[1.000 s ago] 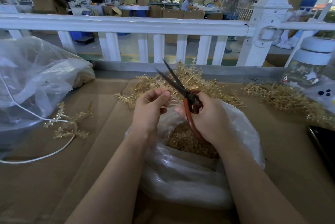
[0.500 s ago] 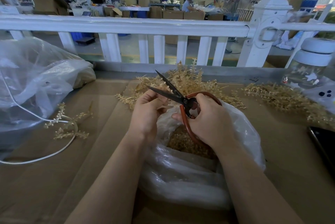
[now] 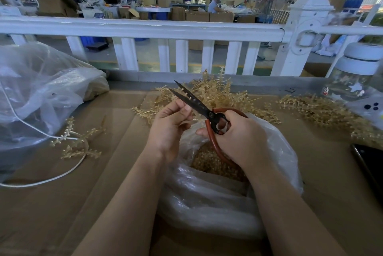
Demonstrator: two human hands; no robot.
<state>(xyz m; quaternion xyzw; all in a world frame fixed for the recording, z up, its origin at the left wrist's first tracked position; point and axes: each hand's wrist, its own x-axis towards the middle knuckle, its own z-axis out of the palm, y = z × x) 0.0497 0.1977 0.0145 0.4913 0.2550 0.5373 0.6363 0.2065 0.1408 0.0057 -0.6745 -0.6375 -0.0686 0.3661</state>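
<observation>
— What's the job here?

— Trimming. The right hand (image 3: 238,137) is curled round the red loops of the scissors (image 3: 199,106), centre of the frame. The blades are a little apart and point to the upper left. The left hand (image 3: 170,129) pinches a thin gold sprig (image 3: 187,95) between thumb and fingertips, and the sprig lies up in the gap between the blades.

— And the cuttings?

— They look meant for the bag (image 3: 207,204), which lies open straight below both hands, lower centre. There's a heap of gold bits (image 3: 209,162) in it already.

— How would you do it well?

— I'd set the sprig deep toward the pivot, where the blades bite hardest, and close in one clean squeeze. The left fingertips sit very near the lower blade, so I'd draw them back along the stem first. Both hands should stay over the bag's mouth, or the bits will scatter on the bench (image 3: 103,193).

— Much left?

— Plenty, I'd judge. There's a pile (image 3: 217,92) of sprigs just behind the hands, upper centre, and a few loose ones (image 3: 76,145) at the left by the white cord (image 3: 41,181).
</observation>
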